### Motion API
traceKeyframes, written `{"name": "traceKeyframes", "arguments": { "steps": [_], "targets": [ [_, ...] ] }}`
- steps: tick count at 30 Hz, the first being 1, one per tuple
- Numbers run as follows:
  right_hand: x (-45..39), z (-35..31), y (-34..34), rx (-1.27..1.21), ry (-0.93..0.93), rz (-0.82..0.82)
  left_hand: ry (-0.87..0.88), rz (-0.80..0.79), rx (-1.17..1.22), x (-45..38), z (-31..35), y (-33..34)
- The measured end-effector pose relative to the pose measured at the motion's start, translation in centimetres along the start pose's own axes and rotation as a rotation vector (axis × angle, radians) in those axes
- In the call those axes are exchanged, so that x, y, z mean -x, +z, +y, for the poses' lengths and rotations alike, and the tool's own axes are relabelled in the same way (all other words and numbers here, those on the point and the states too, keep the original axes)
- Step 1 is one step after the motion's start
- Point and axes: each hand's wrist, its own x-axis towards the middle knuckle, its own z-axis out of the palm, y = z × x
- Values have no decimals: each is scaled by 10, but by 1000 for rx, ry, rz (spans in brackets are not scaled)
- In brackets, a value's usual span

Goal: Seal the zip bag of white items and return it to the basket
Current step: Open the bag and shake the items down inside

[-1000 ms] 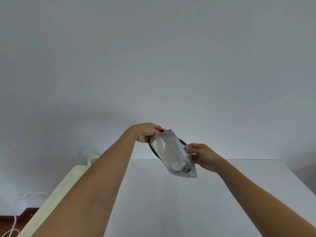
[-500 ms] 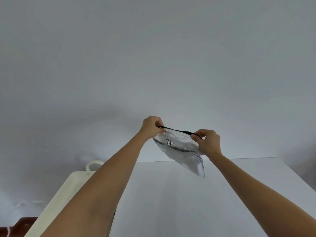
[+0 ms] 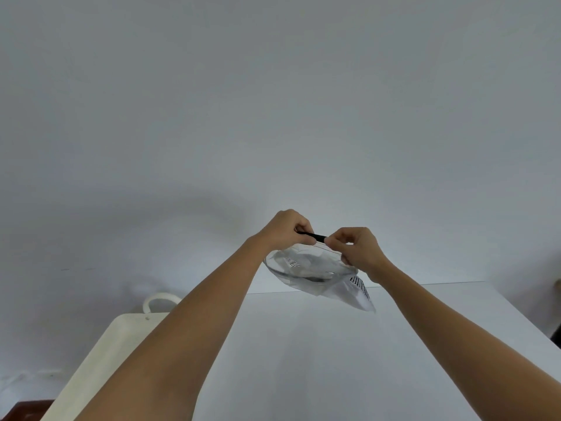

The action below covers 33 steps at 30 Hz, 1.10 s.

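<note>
- Aloft, well above a white table [image 3: 334,360]: clear zip bag [image 3: 306,268] of white items [image 3: 306,262], pinched along its black zip strip [image 3: 312,236] at the top edge.
- Left hand [image 3: 285,230]: fingers [image 3: 303,227] curled together and clamped on the strip's left end, thumb tucked beneath.
- Right hand [image 3: 355,247]: fingertips [image 3: 334,240] pressed together on the strip just right of the left hand's grip, with only a short length of black strip showing between the two pinches.
- Below both sets of fingers: bag body sagging in a shallow curve, mouth still bowed apart along its nearer lip, so seal state beyond the pinched stretch cannot be told.
- Inside, under the left fingers: folded white pieces and a small black-and-white striped label [image 3: 293,263].
- Under and right of the right fingers: bag's lower corner hanging toward the table, marked with a second striped print [image 3: 359,287].
- Far below the left fingers, beside the table's left edge: cream-coloured surface [image 3: 100,369] with a looped white handle [image 3: 161,299] at its far end.
- Behind the fingers: plain pale wall [image 3: 273,101].
</note>
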Motion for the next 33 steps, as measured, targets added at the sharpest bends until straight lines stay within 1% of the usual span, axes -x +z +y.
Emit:
{"name": "traceKeyframes", "arguments": {
  "steps": [3, 5, 8, 10, 12, 14, 18, 20, 22, 25, 30, 33],
  "targets": [
    [1, 6, -16, -278, 155, -202, 3, 82, -10, -2, -3, -5],
    [0, 12, -28, -436, 235, -307, -3, 114, 1, -2, -6, -7],
    [0, 18, -42, -418, 233, -358, -3, 139, -4, -3, -8, -8],
    [-1, 17, -46, -327, 200, -325, 5, 149, -13, -4, -7, -8],
    [-1, 14, -47, -189, 152, -241, 17, 157, -28, -4, -5, -8],
    [-3, 10, -45, -52, 108, -124, 17, 164, -26, -4, -3, -6],
    [-7, 3, -33, 161, 44, 165, 11, 165, -24, -4, -3, -5],
    [-8, -1, -27, 198, 23, 235, 24, 149, -43, -5, -2, -5],
    [-9, -5, -21, 186, -3, 220, 42, 107, -81, -6, 0, -5],
    [-10, -13, -15, 146, -54, 146, 84, 51, -166, -7, 4, -4],
    [-9, -19, -12, 78, -83, 118, 124, 117, -223, -6, 7, -6],
    [-7, -20, -19, -109, -44, 48, 124, 142, -137, -6, 11, -8]
  ]
}}
